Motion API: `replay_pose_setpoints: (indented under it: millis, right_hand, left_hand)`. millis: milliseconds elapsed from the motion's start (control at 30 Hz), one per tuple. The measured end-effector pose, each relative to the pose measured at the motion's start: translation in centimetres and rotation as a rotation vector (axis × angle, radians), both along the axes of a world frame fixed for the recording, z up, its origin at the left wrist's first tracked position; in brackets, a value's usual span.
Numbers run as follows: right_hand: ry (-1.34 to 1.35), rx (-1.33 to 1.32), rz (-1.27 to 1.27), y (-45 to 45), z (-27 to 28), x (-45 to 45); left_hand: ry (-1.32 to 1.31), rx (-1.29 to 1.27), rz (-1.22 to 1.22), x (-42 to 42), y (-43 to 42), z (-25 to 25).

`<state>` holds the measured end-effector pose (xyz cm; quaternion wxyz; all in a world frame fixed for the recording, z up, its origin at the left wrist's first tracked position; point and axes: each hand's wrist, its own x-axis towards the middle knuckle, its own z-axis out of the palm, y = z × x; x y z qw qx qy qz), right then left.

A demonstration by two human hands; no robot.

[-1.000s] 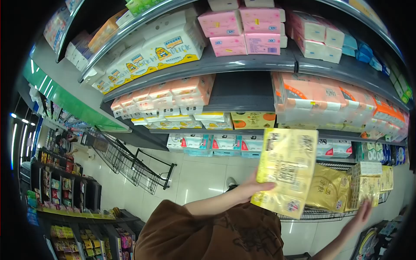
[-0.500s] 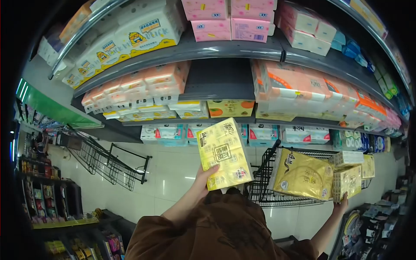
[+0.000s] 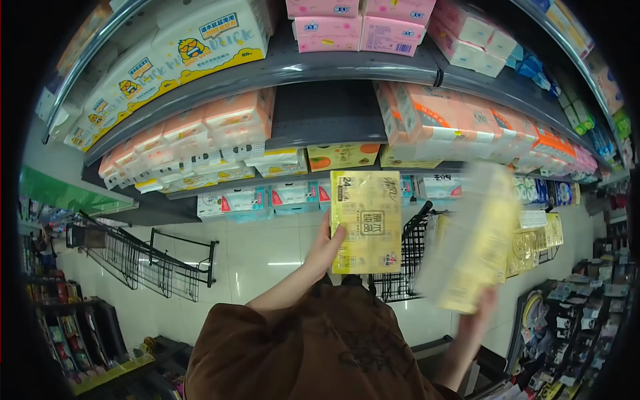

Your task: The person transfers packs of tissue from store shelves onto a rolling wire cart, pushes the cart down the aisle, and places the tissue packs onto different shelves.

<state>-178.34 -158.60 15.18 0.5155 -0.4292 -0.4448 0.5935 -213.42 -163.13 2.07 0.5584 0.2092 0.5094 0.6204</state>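
Observation:
My left hand (image 3: 325, 248) grips a yellow pack of tissues (image 3: 367, 220) by its left edge, thumb across the printed front. The pack stands upright in front of the shelf. On the right, my right hand (image 3: 477, 315) holds another pale-yellow pack of tissues (image 3: 470, 243) by its lower end. That pack is tilted and smeared by motion, above a black wire shopping cart (image 3: 399, 270). Several yellow tissue packs (image 3: 530, 250) lie in the cart, partly hidden behind the raised pack.
Shelves (image 3: 320, 120) ahead hold peach tissue packs (image 3: 193, 133), pink packs (image 3: 327, 33) and white duck-print packs (image 3: 193, 50). A second black wire cart (image 3: 147, 257) stands at left on the tiled floor. Display racks (image 3: 567, 333) line the lower right.
My right hand has lifted a pack of tissues up and left from the cart. The pack in my left hand has turned more upright and shifted slightly right. The view has shifted a little.

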Motion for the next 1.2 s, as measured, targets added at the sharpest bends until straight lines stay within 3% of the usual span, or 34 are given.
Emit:
replay_pose_setpoints:
  millis: [33, 100, 200, 300, 333, 433, 633, 800, 967, 1033, 1100, 1167, 1200]
  right_hand:
    - [-0.078, -0.227, -0.037, -0.6, -0.5, -4.0]
    - [-0.308, -0.063, 0.139, -1.5, -1.3, -11.3]
    - [-0.587, 0.133, 0.409, -2.4, -2.1, -14.9]
    - [-0.267, -0.153, 0.447, -2.1, -3.1, -18.0]
    - [-0.106, -0.140, 0.463, -2.2, -2.4, -20.4]
    - [0.024, -0.727, 0.728, -0.6, -9.2, -20.5]
    - [0.133, -0.788, 0.539, 1.6, -10.0, -26.5]
    - [0.117, -0.556, 0.521, 10.3, -7.2, -34.1]
    - [0.165, -0.362, 0.525, 22.4, -7.5, -43.3]
    - [0.187, -0.453, 0.465, 25.4, -8.4, -46.9]
    - [-0.201, -0.589, 0.428, 29.9, -11.7, -49.8]
    - [-0.055, -0.499, 0.547, 32.2, -11.3, -52.3]
    - [-0.200, -0.099, 0.753, 34.7, -13.0, -53.5]
  left_hand:
    - [0.043, 0.022, -0.029, -0.1, 0.1, -0.3]
    - [0.030, 0.016, -0.052, -1.0, 0.0, 0.9]
    - [-0.112, -0.054, -0.065, -3.9, -1.8, 1.2]
    - [-0.054, 0.016, -0.067, -6.8, -4.6, -1.2]
    - [-0.058, 0.013, -0.082, -7.2, -5.6, -1.3]
    - [-0.069, -0.001, -0.045, -8.6, -7.4, 0.0]
    - [0.142, 0.056, -0.024, -13.5, -6.5, -1.0]
    - [-0.001, 0.078, 0.248, -17.7, -5.1, -0.2]
    - [-0.085, -0.099, 0.106, -20.0, -7.4, -3.4]
    - [-0.086, -0.184, 0.124, -20.0, -8.2, -4.7]
    - [-0.086, -0.277, 0.181, -20.2, -8.8, -5.6]
    - [-0.111, -0.333, 0.247, -20.8, -9.1, -6.9]
    - [-0.125, -0.366, 0.278, -20.8, -9.4, -7.6]
